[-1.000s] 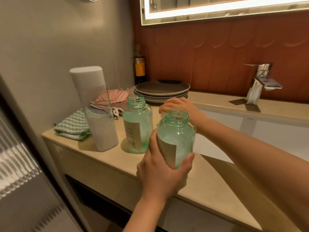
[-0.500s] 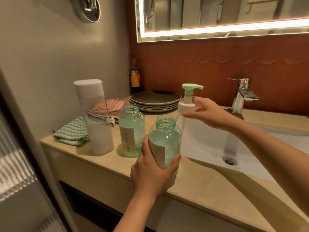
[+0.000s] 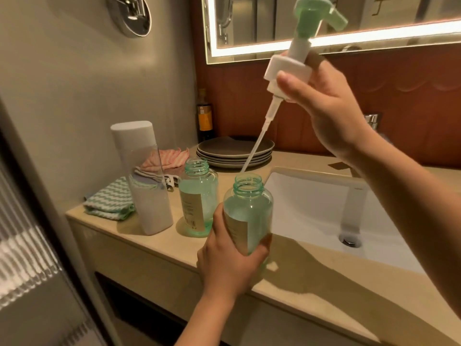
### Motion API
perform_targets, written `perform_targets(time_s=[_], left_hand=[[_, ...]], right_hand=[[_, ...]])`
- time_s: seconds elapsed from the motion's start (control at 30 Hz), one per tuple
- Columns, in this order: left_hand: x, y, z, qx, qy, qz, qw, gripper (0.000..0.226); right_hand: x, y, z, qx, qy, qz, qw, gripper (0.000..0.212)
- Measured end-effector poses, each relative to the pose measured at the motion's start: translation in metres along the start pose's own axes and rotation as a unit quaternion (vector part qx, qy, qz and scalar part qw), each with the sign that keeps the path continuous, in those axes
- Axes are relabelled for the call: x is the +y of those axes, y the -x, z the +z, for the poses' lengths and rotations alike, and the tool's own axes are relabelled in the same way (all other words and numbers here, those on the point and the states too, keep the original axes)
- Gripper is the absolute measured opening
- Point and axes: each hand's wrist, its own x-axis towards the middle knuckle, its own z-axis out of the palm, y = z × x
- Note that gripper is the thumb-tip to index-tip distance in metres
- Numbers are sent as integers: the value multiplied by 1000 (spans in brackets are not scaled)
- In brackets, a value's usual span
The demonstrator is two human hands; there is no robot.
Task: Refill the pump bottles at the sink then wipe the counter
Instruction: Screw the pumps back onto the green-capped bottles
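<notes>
The left hand (image 3: 229, 265) is wrapping its fingers and thumb round the lower body of a translucent green plastic bottle (image 3: 249, 216). This bottle is sitting near the front of the beige stone counter (image 3: 324, 283), just beside the left corner of the white sink basin (image 3: 311, 208). I cannot tell whether its base is touching the counter, as the hand is covering it. It is standing upright with its threaded mouth open, showing a pale label on its left side and pale liquid up to near its shoulder. The right hand (image 3: 331, 108) is pinching the white collar of a white-and-green pump head (image 3: 299, 53) between thumb and curled fingers. It is holding the pump head high and tilted, so the thin clear dip tube (image 3: 257, 141) is slanting down to the left, its tip hanging just above the far side of the bottle's rim. A second uncapped green bottle (image 3: 198, 203) is standing just to the left, near but apart, and a tall white refill container (image 3: 147, 181) is standing left of that. Behind them a green zigzag cloth (image 3: 109, 203) and a pink striped cloth (image 3: 164, 158) are lying by the wall, with a stack of dark plates (image 3: 234, 151) at the back. The basin is leaving open room to the right, and the counter's front edge is running close under the left wrist.
</notes>
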Motion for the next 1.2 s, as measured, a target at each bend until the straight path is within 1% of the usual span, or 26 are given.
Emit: perform_targets(time_s=[0.07,0.13,0.27,0.33,0.4,0.5,0.53,0.67,0.73,0.93,1.1,1.2], left_hand=[[0,0,0,-1,-4,1,1000,107],[0,0,0,-2,-7,2,1000,108],[0,0,0,-5,-13,-11,1000,110],[0,0,0,-9,-19,-18,1000,113],[0,0,0,-14,-22,-21,999,115],[0,-1,0,-17,-21,-24,999,116],[0,-1,1,-16,-19,-25,999,116],[0,-1,0,-9,-13,-22,1000,116],[0,0,0,-11,-12,-23,1000,117],[2,0,0,-1,-5,-26,1000,115],[1,1,-1,7,-1,-15,1000,108],[0,1,-1,7,4,-9,1000,105]], right_hand=[[-4,2,3,-19,9,7,1000,51],[-4,7,8,-63,42,18,997,52],[9,20,19,-135,158,32,978,55],[15,27,25,-160,165,42,972,59],[19,33,31,-180,145,49,972,56],[24,42,35,-204,103,57,972,39],[26,44,36,-207,88,66,972,37],[35,48,39,-200,25,107,974,47],[35,48,40,-204,-1,106,973,44],[36,48,39,-219,-32,107,969,36],[37,49,34,-242,-91,126,958,44],[39,48,30,-260,-119,141,948,41]])
